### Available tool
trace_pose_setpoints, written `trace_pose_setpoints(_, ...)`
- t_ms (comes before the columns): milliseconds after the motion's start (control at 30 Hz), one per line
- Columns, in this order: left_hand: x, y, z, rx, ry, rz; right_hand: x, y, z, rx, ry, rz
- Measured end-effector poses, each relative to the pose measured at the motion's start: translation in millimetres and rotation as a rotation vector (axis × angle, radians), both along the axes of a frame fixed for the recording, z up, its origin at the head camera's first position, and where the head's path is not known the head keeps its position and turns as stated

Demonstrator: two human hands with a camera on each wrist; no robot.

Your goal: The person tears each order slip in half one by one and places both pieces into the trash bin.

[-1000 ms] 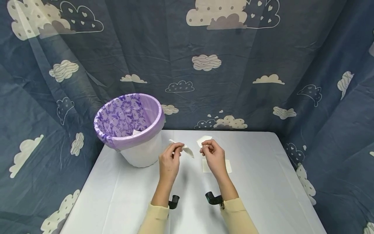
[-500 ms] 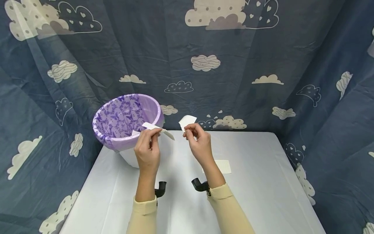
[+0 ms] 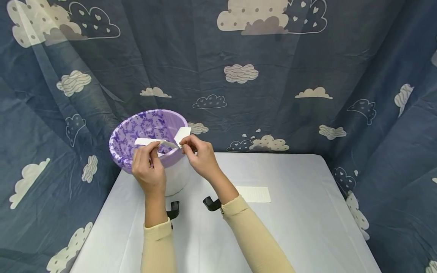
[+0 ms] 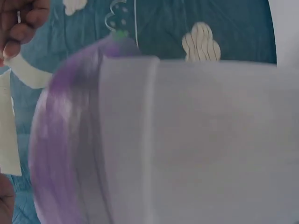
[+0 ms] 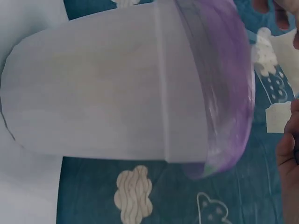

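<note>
Over the near rim of the bin (image 3: 175, 180), my left hand (image 3: 149, 170) pinches a creased strip of white paper (image 3: 143, 141). To its right, my right hand (image 3: 201, 156) pinches a smaller piece of paper (image 3: 183, 133) near the rim's right side. The two pieces come close together between the hands; whether they touch I cannot tell. A purple patterned liner (image 3: 150, 127) covers the bin's inside and folds over its rim. In the right wrist view, my right hand (image 5: 290, 140) shows at the edge beside its paper (image 5: 279, 117). Fingertips are partly hidden.
A flat, pale paper rectangle (image 3: 254, 194) lies on the white table (image 3: 300, 227), right of my right forearm. Behind the table hangs a dark blue cloud-print curtain (image 3: 205, 49). The bin stands at the table's back left.
Both hands have moved left and up from above the middle of the table to the bin's rim, carrying their papers. The rectangle on the table has stayed in place.
</note>
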State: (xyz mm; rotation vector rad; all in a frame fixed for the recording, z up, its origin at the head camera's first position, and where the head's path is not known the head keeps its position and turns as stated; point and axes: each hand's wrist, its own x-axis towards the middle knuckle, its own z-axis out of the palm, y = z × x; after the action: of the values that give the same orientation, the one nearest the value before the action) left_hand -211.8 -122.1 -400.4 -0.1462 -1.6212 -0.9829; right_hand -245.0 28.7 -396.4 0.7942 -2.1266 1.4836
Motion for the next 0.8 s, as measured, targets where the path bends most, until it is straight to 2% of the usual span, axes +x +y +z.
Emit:
trace_pose_setpoints(100, -1.1, -5.8, -2.2, -0.023, -0.057, 0.095, -3.8, -11.2, 1.2, 0.040, 0.006, 0.029)
trace_pose_setpoints(200, -1.3, -9.8, -7.0, -0.055, -0.158, 0.184, -6.5, -19.6, 1.5, 0.066, -0.008, 0.046)
trace_pose_setpoints(333, -1.3, -12.3, -12.9, -0.104, -0.278, 0.249, -9.1, -27.1, 1.9, 0.107, -0.033, 0.040)
trace_pose_setpoints(500, 0.2, -11.9, -13.8, -0.165, -0.365, 0.285, -11.7, -32.7, 2.9, 0.159, -0.059, -0.008)
trace_pose_setpoints(667, 2.6, -11.0, -13.1, -0.172, -0.404, 0.289, -13.1, -36.4, 4.3, 0.172, -0.063, -0.044)
trace_pose_setpoints(800, 5.1, -11.7, -13.4, -0.176, -0.416, 0.286, -11.9, -37.6, 5.8, 0.187, -0.081, -0.042)
